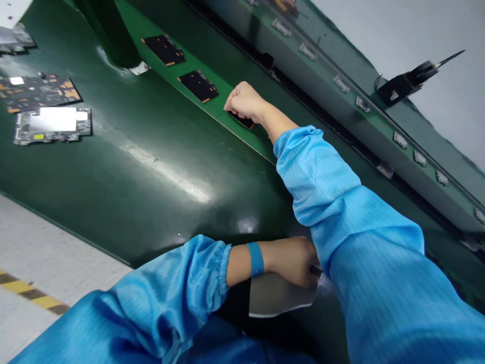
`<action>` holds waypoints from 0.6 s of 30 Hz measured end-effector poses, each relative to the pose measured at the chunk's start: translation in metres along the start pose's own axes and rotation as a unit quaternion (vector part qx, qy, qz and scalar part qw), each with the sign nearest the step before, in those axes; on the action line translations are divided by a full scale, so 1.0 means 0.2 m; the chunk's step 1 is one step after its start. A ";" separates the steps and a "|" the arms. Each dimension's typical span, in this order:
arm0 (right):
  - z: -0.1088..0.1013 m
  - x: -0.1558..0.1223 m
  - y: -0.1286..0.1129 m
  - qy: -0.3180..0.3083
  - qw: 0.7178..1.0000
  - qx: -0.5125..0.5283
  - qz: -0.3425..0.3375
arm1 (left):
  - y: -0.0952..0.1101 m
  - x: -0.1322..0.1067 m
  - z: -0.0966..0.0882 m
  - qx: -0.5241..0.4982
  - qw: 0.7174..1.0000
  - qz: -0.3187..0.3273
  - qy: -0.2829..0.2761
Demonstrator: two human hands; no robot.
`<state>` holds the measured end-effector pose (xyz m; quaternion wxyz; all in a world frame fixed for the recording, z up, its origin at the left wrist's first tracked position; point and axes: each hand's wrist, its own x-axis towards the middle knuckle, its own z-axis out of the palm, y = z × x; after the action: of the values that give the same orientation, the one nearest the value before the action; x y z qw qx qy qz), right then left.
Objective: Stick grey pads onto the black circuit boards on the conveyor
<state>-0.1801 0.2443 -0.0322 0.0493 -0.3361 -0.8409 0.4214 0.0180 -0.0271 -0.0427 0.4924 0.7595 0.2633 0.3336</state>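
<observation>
My right hand (244, 103) reaches far out over the bench, its fingers closed at the edge of a dark circuit board (242, 121), most of which it covers. Two similar black boards with copper-coloured edges, the nearer board (199, 86) and the farther board (163, 49), lie in line beyond it on a lighter green strip. Close to my body, my left hand (293, 260), with a blue band on the wrist, is closed. A dark, thin end sticks out of that fist, its kind hidden. Below it shows a grey sheet-like piece (280, 296).
Several boards, including one with a silver plate (53, 124), lie at the left of the green bench (182, 146). A dark green post (109, 33) stands at the back. Along the right runs a ledge (314, 71) with small metallic parts and a black device (409, 81).
</observation>
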 end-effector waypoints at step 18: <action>-0.07 -0.27 -0.08 0.038 0.993 -0.055 0.093 | 0.05 0.01 -0.04 0.056 0.997 -0.013 -0.043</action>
<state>-0.1428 0.2136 -0.0004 0.0235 -0.4306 -0.8256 0.3638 0.0132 -0.0248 -0.0310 0.4646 0.7960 0.2694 0.2791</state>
